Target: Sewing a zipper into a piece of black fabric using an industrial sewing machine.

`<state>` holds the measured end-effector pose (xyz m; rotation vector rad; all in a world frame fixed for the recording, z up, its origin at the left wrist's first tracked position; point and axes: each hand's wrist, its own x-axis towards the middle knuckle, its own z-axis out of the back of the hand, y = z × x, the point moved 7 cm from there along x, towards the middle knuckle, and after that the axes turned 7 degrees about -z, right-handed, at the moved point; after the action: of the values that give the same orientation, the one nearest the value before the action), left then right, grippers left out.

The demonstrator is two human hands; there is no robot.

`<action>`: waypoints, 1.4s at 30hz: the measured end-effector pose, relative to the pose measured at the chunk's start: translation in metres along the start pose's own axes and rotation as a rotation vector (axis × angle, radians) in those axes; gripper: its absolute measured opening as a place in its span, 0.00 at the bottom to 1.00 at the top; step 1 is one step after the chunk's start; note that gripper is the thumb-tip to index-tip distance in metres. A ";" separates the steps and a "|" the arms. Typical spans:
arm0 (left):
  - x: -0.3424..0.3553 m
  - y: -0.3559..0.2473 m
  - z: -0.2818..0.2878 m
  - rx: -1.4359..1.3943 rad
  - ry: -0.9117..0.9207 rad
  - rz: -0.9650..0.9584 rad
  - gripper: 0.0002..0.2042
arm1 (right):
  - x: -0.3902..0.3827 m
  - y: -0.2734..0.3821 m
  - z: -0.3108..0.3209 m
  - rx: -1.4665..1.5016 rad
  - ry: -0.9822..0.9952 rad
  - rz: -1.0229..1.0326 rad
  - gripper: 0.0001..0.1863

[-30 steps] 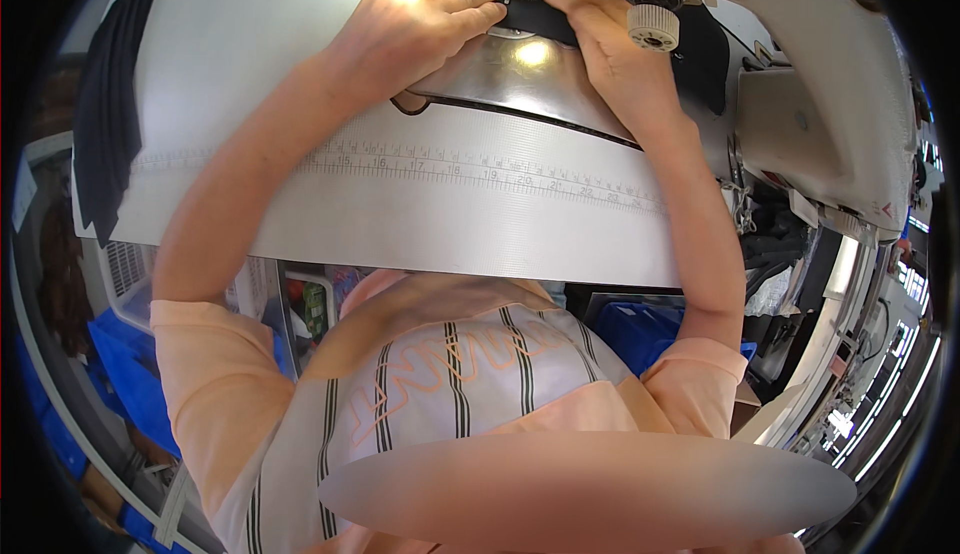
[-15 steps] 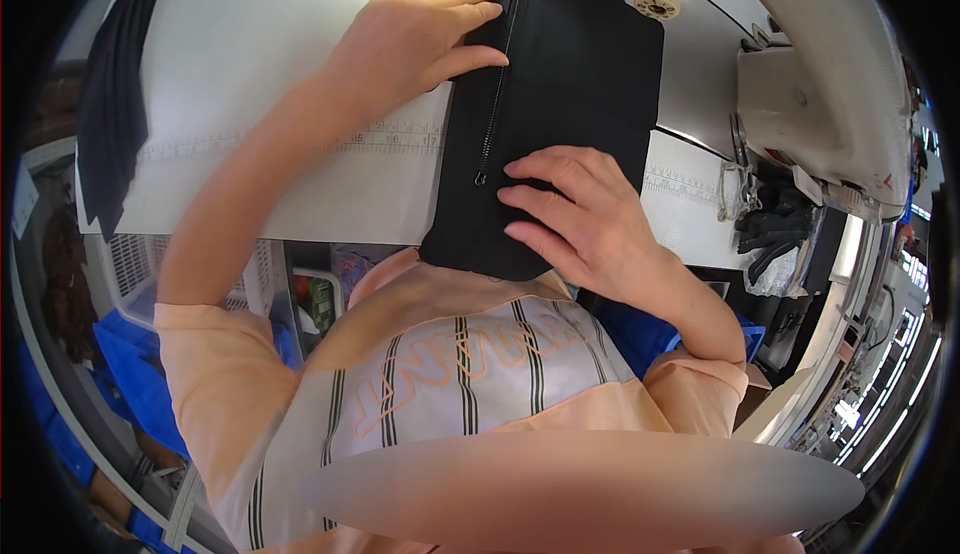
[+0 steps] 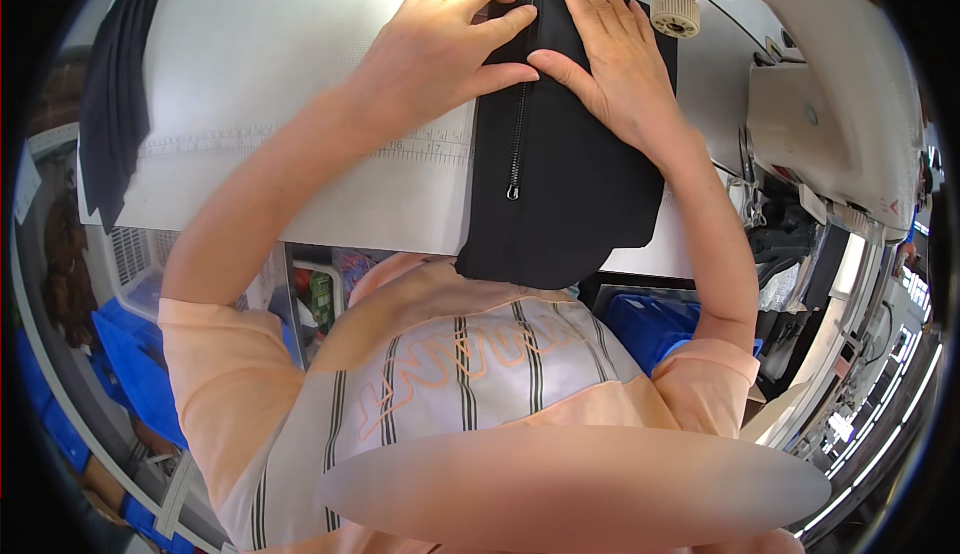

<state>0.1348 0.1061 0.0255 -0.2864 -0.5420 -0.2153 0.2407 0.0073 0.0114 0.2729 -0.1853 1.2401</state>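
While both hands press flat, left hand (image 3: 445, 39) and right hand (image 3: 615, 49) flank zipper (image 3: 517, 124) on black fabric (image 3: 570, 184) at sewing machine (image 3: 840, 104); stitching step likely; next needs steady straight feed.

- The sewing machine (image 3: 830, 104) at one o'clock is cut off by the top edge; its needle is hidden.
- The black cloth (image 3: 560, 184) is partly covered by the left hand (image 3: 445, 39) and right hand (image 3: 615, 59).
- A blurred oval hides the lower middle, at six o'clock.
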 end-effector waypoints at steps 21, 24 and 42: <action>0.000 0.013 -0.003 0.165 0.125 0.008 0.27 | 0.008 -0.017 -0.006 0.034 0.144 -0.083 0.39; -0.001 0.014 -0.003 0.192 0.128 0.007 0.27 | 0.009 -0.008 0.009 -0.033 -0.071 0.036 0.35; 0.000 0.008 0.005 0.214 0.118 0.009 0.23 | -0.006 0.009 0.022 -0.027 -0.239 0.072 0.22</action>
<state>0.1348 0.1150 0.0282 -0.0677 -0.4428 -0.1626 0.2304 -0.0019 0.0312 0.3944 -0.4206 1.2737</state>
